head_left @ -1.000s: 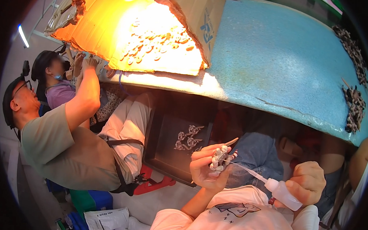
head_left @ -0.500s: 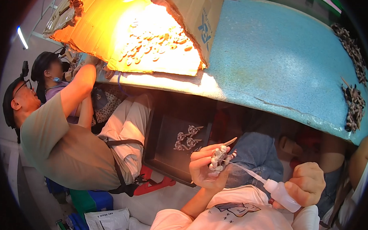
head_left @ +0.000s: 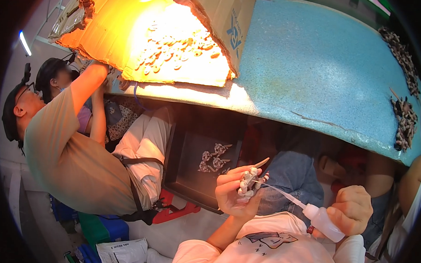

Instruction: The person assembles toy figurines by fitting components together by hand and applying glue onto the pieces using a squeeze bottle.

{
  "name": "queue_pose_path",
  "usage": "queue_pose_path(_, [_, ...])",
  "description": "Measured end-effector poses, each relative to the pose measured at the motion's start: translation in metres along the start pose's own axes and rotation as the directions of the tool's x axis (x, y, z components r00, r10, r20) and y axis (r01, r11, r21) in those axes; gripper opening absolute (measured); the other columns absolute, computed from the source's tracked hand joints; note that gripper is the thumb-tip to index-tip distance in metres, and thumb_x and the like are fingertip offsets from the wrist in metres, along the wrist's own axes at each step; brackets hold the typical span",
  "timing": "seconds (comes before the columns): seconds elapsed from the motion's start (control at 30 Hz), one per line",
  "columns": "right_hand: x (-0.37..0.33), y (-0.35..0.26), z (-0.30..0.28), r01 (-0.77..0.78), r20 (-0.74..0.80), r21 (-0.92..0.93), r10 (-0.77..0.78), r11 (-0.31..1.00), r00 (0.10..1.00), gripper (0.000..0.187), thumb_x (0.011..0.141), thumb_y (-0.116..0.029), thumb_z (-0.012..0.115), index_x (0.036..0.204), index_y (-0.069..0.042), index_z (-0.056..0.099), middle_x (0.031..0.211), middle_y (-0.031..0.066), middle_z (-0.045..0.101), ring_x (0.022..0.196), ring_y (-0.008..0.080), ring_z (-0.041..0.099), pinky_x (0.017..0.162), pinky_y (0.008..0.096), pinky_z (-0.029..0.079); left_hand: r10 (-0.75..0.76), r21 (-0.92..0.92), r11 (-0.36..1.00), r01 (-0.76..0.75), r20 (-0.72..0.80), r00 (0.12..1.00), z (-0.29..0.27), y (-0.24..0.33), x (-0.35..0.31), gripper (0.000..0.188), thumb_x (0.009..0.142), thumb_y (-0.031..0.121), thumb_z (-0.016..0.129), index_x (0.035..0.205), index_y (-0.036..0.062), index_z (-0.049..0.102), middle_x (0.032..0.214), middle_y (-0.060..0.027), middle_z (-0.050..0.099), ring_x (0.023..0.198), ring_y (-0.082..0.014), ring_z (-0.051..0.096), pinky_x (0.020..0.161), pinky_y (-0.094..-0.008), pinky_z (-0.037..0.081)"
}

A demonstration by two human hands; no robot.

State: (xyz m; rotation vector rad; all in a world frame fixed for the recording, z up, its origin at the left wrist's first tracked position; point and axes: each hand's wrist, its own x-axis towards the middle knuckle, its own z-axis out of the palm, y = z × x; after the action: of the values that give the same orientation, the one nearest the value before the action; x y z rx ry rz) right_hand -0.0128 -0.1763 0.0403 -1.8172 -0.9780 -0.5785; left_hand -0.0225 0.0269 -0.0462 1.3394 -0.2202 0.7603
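My left hand point(head_left: 232, 198) grips a small grey-white figurine point(head_left: 247, 182) above my lap; a thin pointed piece sticks out of its top. My right hand point(head_left: 351, 210) is wrapped round a translucent white squeeze bottle point(head_left: 323, 221). The bottle's long narrow nozzle point(head_left: 287, 195) points left, its tip reaching the figurine near the middle. Whether anything comes out of the tip is too small to see. Left of my hands, a dark tray point(head_left: 186, 178) holds several similar grey figurines point(head_left: 214, 158).
A blue tabletop point(head_left: 300, 49) stretches ahead, with piles of small dark parts point(head_left: 405, 120) at its right edge. On it a torn cardboard box point(head_left: 243, 19), brightly lit, holds many small pieces point(head_left: 170, 51). Two people sit at the left; the nearer wears a tan shirt point(head_left: 77, 168).
The figurine has turned slightly in my left hand, while the bottle stays almost still. At the left, the nearer person has leaned and shifted an arm toward the table.
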Motion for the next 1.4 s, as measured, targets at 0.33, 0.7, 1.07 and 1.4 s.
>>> queue_pose_path(0.33, [-0.002, 0.002, 0.002, 0.007, -0.035, -0.017, -0.008, 1.0, 0.999, 0.047, 0.056, -0.022, 0.082, 0.09, -0.002, 0.057, 0.055, 0.0012, 0.047, 0.039, 0.0104, 0.038, 0.035, 0.0203, 0.029, 0.019, 0.09, 0.996, -0.02, 0.018, 1.0, -0.004, -0.003, -0.002, 0.044, 0.069, 0.006, 0.072, 0.098, 0.0014, 0.039, 0.096, -0.0135, 0.046, 0.086, -0.0305, 0.06, 0.069, -0.0392, 0.058])
queue_pose_path(0.7, [-0.054, 0.022, 0.015, -0.353, -0.487, 0.469, 0.57, 0.81, 0.661, 0.066, 0.074, -0.048, 0.068, 0.11, 0.001, 0.043, 0.079, 0.0093, 0.05, 0.058, 0.0119, 0.043, 0.044, 0.0226, 0.034, -0.18, -0.148, 0.973, 0.177, -0.004, 0.984, -0.001, 0.005, -0.004, 0.038, 0.076, 0.001, 0.067, 0.104, -0.0001, 0.042, 0.104, -0.0162, 0.049, 0.097, -0.0321, 0.057, 0.074, -0.0405, 0.055])
queue_pose_path(1.07, [0.005, 0.089, -0.002, -0.491, -0.331, 0.636, 0.785, 0.596, 0.524, 0.033, 0.08, -0.012, 0.061, 0.108, 0.003, 0.05, 0.097, 0.0109, 0.057, 0.087, 0.0155, 0.056, 0.077, 0.0285, 0.045, -0.568, -0.514, 0.7, 0.496, 0.019, 0.823, 0.002, 0.007, -0.005, 0.048, 0.075, -0.003, 0.063, 0.119, 0.0006, 0.045, 0.112, -0.018, 0.055, 0.1, -0.027, 0.057, 0.079, -0.0419, 0.052])
queue_pose_path(1.4, [0.038, 0.191, -0.01, -0.665, -0.189, 0.188, 0.691, 0.723, 0.697, 0.028, 0.079, -0.003, 0.06, 0.105, 0.003, 0.052, 0.098, 0.0081, 0.059, 0.094, 0.014, 0.057, 0.082, 0.0257, 0.046, -0.584, -0.472, 0.699, 0.536, 0.054, 0.81, -0.011, 0.004, -0.006, 0.046, 0.076, -0.007, 0.061, 0.119, 0.0003, 0.045, 0.109, -0.0197, 0.056, 0.096, -0.0253, 0.059, 0.072, -0.0375, 0.055])
